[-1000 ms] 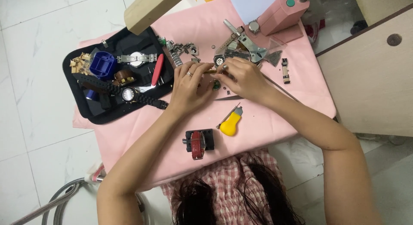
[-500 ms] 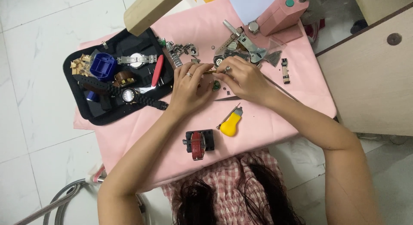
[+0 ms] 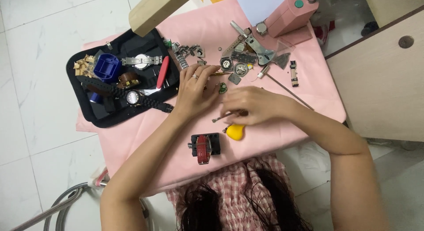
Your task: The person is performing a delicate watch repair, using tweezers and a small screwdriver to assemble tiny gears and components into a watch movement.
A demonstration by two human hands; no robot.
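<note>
My left hand [image 3: 193,89], with a ring on one finger, rests on the pink cloth [image 3: 145,138], fingers spread, beside a small green part [image 3: 222,87]. Its fingertips reach toward the loose watch parts [image 3: 240,63]. My right hand [image 3: 254,105] is lower on the cloth, blurred by motion, closed on a thin metal tool [image 3: 222,118] whose tip points left. Just below that hand lies a yellow case opener [image 3: 235,132].
An open black tool case [image 3: 88,114] at the left holds watches, a blue holder and a red-handled tool. A black vise with a red strap [image 3: 205,148] sits near the front edge. A pink device [image 3: 291,12] stands at the back, a wooden cabinet [image 3: 380,81] to the right.
My right hand has moved away from the watch parts toward me and taken hold of the thin metal tool. My left hand has stayed nearly in place, fingers now spread.
</note>
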